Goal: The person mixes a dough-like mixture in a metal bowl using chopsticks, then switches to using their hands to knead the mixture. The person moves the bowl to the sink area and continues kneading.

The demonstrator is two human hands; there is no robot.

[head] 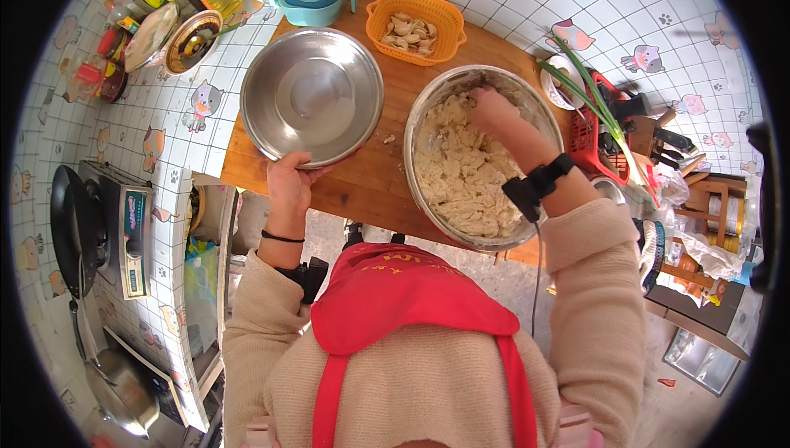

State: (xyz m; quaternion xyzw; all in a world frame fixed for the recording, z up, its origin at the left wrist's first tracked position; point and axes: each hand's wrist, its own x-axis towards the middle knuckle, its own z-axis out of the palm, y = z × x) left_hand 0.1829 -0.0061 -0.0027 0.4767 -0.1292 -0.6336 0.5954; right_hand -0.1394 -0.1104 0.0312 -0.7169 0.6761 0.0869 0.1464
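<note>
My left hand (290,182) grips the near rim of a shiny steel bowl (311,93), thumb over the edge and fingers underneath. A little clear liquid seems to lie in its bottom. To the right stands a larger steel bowl (412,201) with shaggy, lumpy dough (466,170) in it. My right hand (490,108) reaches into this bowl near its far side, touching the dough. Its fingertips are partly hidden, so whether they grasp any dough does not show.
An orange plastic basket (453,37) of garlic cloves and a teal lidded container (315,7) stand behind on the wooden table (395,87). Right are a red basket (580,139), green onions (608,118) and knives (673,139). A black pan (71,226) rests on a stove at left.
</note>
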